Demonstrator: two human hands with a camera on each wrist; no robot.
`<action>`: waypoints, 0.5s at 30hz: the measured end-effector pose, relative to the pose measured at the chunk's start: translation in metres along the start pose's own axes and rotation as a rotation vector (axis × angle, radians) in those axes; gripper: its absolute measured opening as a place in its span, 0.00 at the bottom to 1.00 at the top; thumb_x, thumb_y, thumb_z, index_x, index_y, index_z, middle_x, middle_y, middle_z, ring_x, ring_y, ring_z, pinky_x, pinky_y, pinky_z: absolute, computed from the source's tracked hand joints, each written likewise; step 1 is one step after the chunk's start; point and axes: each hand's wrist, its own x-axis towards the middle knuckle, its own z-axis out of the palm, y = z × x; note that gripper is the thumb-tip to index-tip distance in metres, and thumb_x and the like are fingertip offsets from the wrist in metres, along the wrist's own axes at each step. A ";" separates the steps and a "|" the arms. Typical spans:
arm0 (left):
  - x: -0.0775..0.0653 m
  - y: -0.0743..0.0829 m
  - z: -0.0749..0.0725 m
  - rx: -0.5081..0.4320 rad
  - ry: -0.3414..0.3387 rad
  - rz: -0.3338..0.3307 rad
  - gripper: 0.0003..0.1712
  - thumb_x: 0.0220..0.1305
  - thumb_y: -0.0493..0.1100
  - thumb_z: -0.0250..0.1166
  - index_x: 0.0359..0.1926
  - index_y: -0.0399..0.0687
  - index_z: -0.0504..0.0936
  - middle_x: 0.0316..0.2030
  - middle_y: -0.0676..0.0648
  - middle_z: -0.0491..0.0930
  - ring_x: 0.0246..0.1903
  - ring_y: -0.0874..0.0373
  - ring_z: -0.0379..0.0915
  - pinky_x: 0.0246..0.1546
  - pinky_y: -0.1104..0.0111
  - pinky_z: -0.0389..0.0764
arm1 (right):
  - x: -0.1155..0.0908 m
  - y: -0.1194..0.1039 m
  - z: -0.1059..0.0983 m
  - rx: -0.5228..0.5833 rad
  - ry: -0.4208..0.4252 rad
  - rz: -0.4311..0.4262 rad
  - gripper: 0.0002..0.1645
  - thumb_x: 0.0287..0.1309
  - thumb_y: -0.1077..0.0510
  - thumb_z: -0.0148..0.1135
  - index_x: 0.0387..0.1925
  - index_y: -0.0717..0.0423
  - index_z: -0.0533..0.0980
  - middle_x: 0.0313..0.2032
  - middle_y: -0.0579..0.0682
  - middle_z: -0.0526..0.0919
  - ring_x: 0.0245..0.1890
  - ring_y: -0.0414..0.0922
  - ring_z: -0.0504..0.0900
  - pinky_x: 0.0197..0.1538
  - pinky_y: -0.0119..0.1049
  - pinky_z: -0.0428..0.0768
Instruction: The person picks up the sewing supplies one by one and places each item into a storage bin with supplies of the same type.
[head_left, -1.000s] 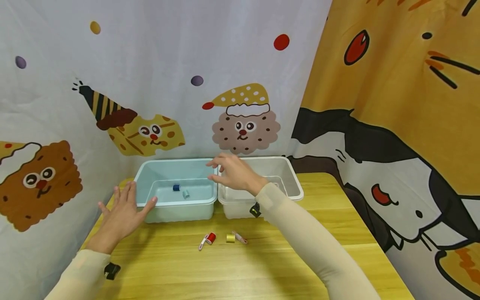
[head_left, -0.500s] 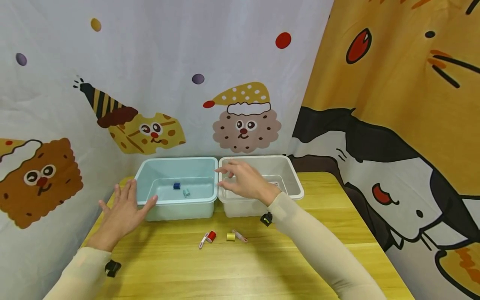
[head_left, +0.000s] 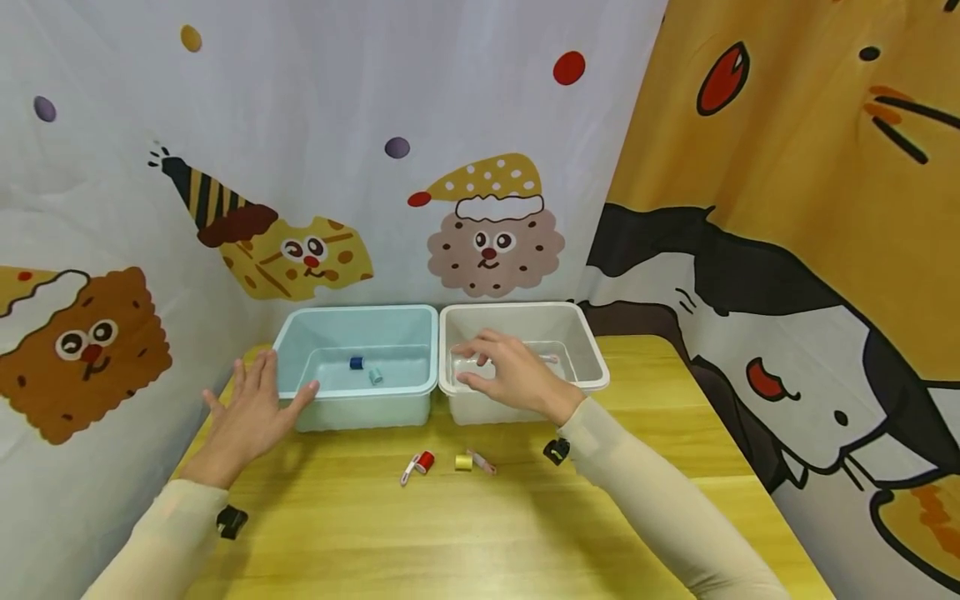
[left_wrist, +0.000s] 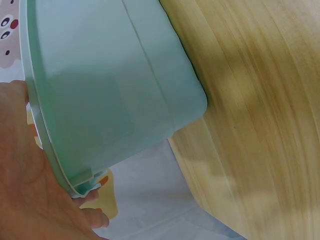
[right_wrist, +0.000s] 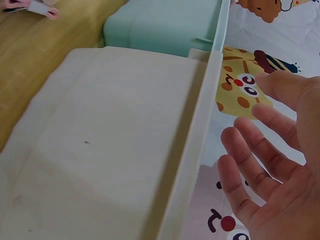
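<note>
My left hand [head_left: 253, 412] rests with spread fingers at the left front corner of the light blue bin [head_left: 360, 412]; in the left wrist view its fingers touch the rim [left_wrist: 36, 107]. Inside that bin lie a dark blue thread spool [head_left: 356, 363] and a pale teal spool [head_left: 376, 377]. Over the white bin [head_left: 487, 408] hovers my right hand [head_left: 517, 375], thumb and fingers apart and nothing between them. The right wrist view shows the same hand [right_wrist: 280, 160] beside the white rim, its fingers loosely bent. A small pinkish-white bundle [head_left: 551, 359] lies inside the white bin.
In front of the bins, a red thread spool [head_left: 425, 462] touches a small pinkish-white bundle [head_left: 408, 470]. To its right, a yellow spool [head_left: 463, 462] lies against another such bundle [head_left: 483, 462]. A patterned curtain [head_left: 337, 125] hangs behind the wooden table [head_left: 420, 542].
My right hand has moved right and slightly down, from the border between the bins to over the white bin. The left hand stays at the blue bin's corner. The head view has tilted slightly down.
</note>
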 end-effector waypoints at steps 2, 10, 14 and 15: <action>0.001 0.000 0.000 0.000 -0.004 -0.001 0.70 0.86 0.83 0.46 0.95 0.33 0.32 0.93 0.20 0.35 0.89 0.13 0.18 0.70 0.03 0.24 | -0.005 0.001 0.000 0.000 0.008 -0.003 0.25 0.79 0.51 0.78 0.71 0.53 0.88 0.58 0.50 0.92 0.52 0.53 0.94 0.55 0.50 0.94; 0.003 0.000 0.000 0.006 0.001 0.000 0.70 0.85 0.83 0.46 0.95 0.33 0.33 0.93 0.20 0.36 0.89 0.11 0.19 0.70 0.03 0.23 | -0.024 0.003 0.000 0.014 0.043 -0.019 0.22 0.77 0.53 0.80 0.67 0.52 0.90 0.59 0.50 0.93 0.49 0.52 0.94 0.51 0.50 0.95; 0.003 0.000 0.000 0.002 -0.002 -0.001 0.70 0.86 0.83 0.46 0.95 0.33 0.33 0.93 0.20 0.36 0.89 0.12 0.19 0.70 0.04 0.22 | -0.036 0.004 0.000 0.009 0.059 -0.018 0.20 0.77 0.52 0.80 0.65 0.51 0.91 0.58 0.48 0.94 0.48 0.48 0.94 0.50 0.43 0.94; 0.003 0.000 0.000 0.001 -0.003 -0.001 0.70 0.86 0.83 0.46 0.95 0.33 0.33 0.93 0.21 0.35 0.89 0.12 0.19 0.71 0.04 0.22 | -0.039 0.005 0.001 0.008 0.062 -0.016 0.20 0.77 0.52 0.80 0.65 0.50 0.91 0.58 0.47 0.94 0.48 0.47 0.94 0.49 0.41 0.94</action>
